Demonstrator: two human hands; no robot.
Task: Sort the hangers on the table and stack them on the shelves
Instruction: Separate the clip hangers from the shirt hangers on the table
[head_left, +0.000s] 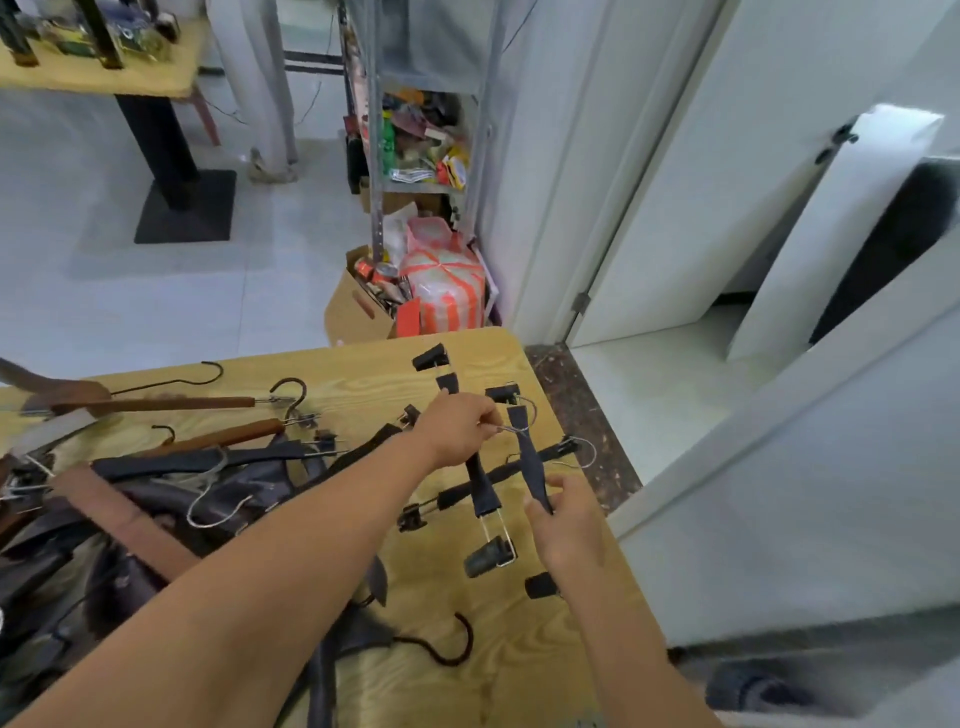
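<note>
Pale, strongly grained wood forms the counter (457, 691), which fills the lower frame from 9 o'clock round to 5 o'clock. Near its far right corner, two black clip hangers (480, 483) lie crossed on the wood, one pointing toward 12 o'clock and the other toward 2 o'clock.

The right hand (569, 525) enters from 5 o'clock. Its fingers (535, 512) and thumb are curled round the near end of a narrow black hanger (530, 457) that slants over the crossed pair toward 12 o'clock. The left hand (457, 428) reaches in from 7 o'clock across the counter. Its fingers (485, 415) are pressed together in a pinch on a thin wire hook (511, 430) just beside that hanger's upper half. I cannot tell which hanger the hook belongs to.

At 9 o'clock on the counter sprawls a tangled pile of dark hangers (182, 493). Brown wooden hangers (156, 402) lie along its far edge.

On the floor beyond the counter, at 12 o'clock, stands a metal shelf unit (480, 130) crammed with clutter. An open cardboard box (353, 312) sits at its foot.
</note>
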